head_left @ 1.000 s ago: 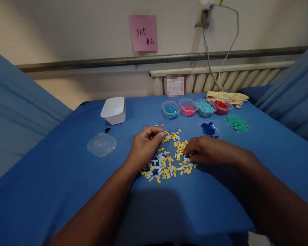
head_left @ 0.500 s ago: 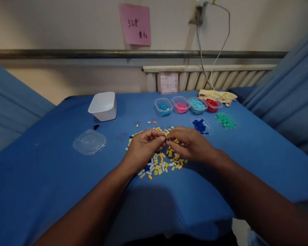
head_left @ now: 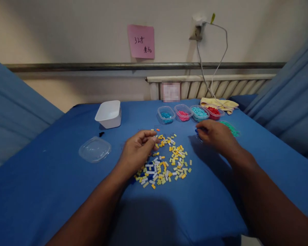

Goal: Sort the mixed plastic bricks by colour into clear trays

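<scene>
Small toy building bricks (head_left: 178, 157) in yellow, pale yellow, white and some dark blue lie loose in a spread on the blue cloth. At the left side of this spread is my left hand (head_left: 137, 148), its fingers curled and the thumb against them; what they hold, if anything, is hidden. My right hand (head_left: 217, 135) is further right, fingers pinched together over the clear lid of dark blue bricks (head_left: 196, 131). That hand covers most of the lid. Whether a brick is between its fingertips cannot be made out.
Clear tubs of teal (head_left: 166, 115), pink (head_left: 183, 115), light blue (head_left: 199, 112) and red bricks (head_left: 213, 110) stand at the back. Green bricks (head_left: 231, 128) lie behind my right hand. On the left are a white tub (head_left: 108, 114), a clear lid (head_left: 94, 149) and a small black object (head_left: 101, 134).
My right hand has left my left hand and moved right to the dark blue bricks. The left hand stays over the spread. The view has tilted up slightly.
</scene>
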### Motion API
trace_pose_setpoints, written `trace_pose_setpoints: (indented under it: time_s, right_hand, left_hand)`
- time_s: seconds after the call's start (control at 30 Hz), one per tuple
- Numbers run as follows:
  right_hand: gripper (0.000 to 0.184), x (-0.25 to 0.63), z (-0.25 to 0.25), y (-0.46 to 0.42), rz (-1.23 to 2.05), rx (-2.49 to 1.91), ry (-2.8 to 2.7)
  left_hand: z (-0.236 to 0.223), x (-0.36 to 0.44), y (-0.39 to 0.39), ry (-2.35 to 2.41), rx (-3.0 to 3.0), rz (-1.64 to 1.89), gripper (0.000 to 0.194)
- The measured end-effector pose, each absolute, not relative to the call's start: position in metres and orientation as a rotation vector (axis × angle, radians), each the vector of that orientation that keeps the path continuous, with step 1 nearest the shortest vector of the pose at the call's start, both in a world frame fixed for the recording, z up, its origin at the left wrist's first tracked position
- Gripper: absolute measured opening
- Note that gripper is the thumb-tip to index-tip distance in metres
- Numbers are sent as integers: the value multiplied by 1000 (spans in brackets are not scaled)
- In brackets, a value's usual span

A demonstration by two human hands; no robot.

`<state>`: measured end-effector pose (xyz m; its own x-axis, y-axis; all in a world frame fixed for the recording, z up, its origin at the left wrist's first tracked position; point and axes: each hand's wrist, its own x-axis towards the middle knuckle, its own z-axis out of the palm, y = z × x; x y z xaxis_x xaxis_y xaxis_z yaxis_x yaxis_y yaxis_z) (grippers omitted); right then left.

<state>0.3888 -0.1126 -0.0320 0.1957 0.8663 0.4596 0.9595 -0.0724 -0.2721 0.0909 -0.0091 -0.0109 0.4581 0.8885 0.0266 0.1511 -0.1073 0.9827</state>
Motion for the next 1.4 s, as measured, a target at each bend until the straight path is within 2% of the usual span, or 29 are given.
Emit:
trace_pose_setpoints:
  time_s: [0.13, 0.3, 0.4, 0.53, 0.67, 0.77, 0.97, 1.1, 1.2, 1.4]
  right_hand:
    - [21, 440, -50, -118, -156, -2338, -1639]
    - [17, 453, -56, -125, -12, -2332, -1668]
    - [24, 442, -46, -126, -82, -2304, -1655]
    - [27, 395, -38, -120, -189, -1894, -1739]
    - [30, 317, -39, -116, 39, -1269, -2096]
    - [37, 269, -43, -119, 200, -1002, -2405]
    - [61, 257, -58, -123, 299, -1179, -2482]
    - [69, 280, -64, -127, 285, -1302, -2408]
    - [67, 291, -61, -128, 235, -1356, -2400]
    - [47, 302, -50, -121, 106, -1355, -2294]
  left_hand:
    - [-2, 54, 24, 1020, 1919, 842, 22]
    - [2, 25, 36, 1021, 2248, 475, 15]
    - [3, 21, 35, 1102, 2398, 429, 18]
    - [-4, 23, 33, 1056, 2493, 331, 21]
    - [-17, 36, 24, 906, 2536, 262, 19]
    - [-22, 46, 20, 837, 2499, 333, 20]
    - [-9, 32, 33, 1022, 2526, 475, 23]
    - [-10, 21, 38, 1114, 2607, 348, 28]
    - [-16, 23, 38, 1097, 2609, 273, 32]
    - [-23, 25, 44, 1067, 2547, 317, 30]
